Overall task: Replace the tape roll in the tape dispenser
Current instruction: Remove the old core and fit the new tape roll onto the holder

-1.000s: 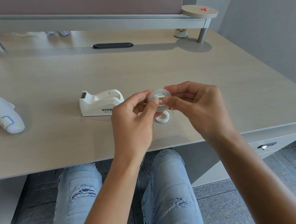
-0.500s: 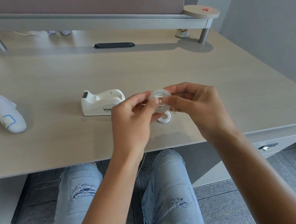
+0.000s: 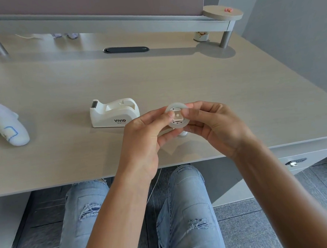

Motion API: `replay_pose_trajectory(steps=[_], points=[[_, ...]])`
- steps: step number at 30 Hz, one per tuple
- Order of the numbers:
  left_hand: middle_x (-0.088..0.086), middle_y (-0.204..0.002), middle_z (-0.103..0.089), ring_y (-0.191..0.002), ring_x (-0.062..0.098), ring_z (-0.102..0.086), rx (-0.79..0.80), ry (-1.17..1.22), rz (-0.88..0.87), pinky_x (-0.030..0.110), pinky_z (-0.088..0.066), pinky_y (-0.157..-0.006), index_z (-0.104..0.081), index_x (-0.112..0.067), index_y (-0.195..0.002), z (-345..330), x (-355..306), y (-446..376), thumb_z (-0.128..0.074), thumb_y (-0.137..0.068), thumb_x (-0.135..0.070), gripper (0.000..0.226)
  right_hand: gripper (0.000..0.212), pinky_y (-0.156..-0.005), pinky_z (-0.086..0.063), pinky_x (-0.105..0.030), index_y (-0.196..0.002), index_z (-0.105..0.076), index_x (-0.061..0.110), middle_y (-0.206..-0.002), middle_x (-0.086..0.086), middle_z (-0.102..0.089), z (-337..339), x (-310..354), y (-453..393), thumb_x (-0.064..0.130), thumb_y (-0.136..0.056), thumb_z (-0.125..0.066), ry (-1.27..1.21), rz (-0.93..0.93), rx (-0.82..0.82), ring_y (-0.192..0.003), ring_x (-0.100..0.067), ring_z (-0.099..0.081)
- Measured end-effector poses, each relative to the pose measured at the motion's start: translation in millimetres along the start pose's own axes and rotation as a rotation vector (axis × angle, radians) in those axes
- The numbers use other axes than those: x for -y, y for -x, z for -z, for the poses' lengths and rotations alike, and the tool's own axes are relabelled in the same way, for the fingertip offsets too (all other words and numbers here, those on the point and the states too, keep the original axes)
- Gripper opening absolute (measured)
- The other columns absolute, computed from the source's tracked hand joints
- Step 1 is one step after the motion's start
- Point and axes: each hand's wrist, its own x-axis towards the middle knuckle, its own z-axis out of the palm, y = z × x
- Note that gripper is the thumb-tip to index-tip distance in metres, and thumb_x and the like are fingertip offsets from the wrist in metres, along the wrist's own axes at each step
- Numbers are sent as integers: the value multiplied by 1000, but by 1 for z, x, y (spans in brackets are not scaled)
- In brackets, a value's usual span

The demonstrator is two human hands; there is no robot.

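A clear tape roll [image 3: 178, 125] with a white plastic hub in its centre is held above the desk's front part, its flat face turned toward me. My left hand [image 3: 142, 142] pinches its left side and my right hand [image 3: 214, 126] pinches its right side, thumbs on the hub. The white tape dispenser [image 3: 114, 113], marked VIVID, stands on the desk just left of my hands, its cradle empty and its cutter at the left end. A small white ring [image 3: 183, 134] lies on the desk beneath the roll, mostly hidden by my fingers.
A white handheld device [image 3: 7, 127] lies at the desk's left edge. A raised shelf [image 3: 103, 22] spans the back, with a dark oval grommet [image 3: 126, 49] and a small cup [image 3: 201, 36] under it. My knees are below the front edge.
The roll has been tilted so its face and hub point more toward me, and my thumbs have shifted onto the hub. The hands stay in the same place.
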Motion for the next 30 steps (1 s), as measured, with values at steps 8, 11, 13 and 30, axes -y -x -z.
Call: replay_pose_trajectory(steps=[8,11,13,30], points=[[16,-89,-82,-84,29,-81,-42,-51,-32,33,-65,-73,-79,0,-101,-3,1,-2,-68,-92,-1,14,18,-88,-61,-33,-89,-79,10,-97,-12,-81,2,-1,-3,17,-73,-79,-20,-19,3,-91,-26,-74],[16,-91,-82,-86,30,-81,-39,-49,-32,31,-64,-72,-79,0,-101,-2,2,-3,-68,-93,-1,14,22,-89,-61,-35,-92,-77,8,-98,-13,-81,3,-1,-4,17,-73,-80,-13,-17,-3,-93,-27,-75],[17,-95,-82,-89,29,-81,-51,-73,-49,31,-64,-74,-78,2,-105,-2,2,-4,-68,-93,-1,16,22,-98,-58,-43,-94,-78,8,-100,-15,-81,2,-1,-4,17,-75,-81,30,11,-24,-97,-30,-73],[-15,-92,-79,-81,-5,-71,-186,-510,-384,9,-50,-77,-78,-23,-106,20,-6,-2,-73,-94,-9,19,20,-87,-56,-51,-111,-75,10,-106,-10,-81,-18,-7,-5,10,-92,-78,377,280,-52,-96,-32,-76]])
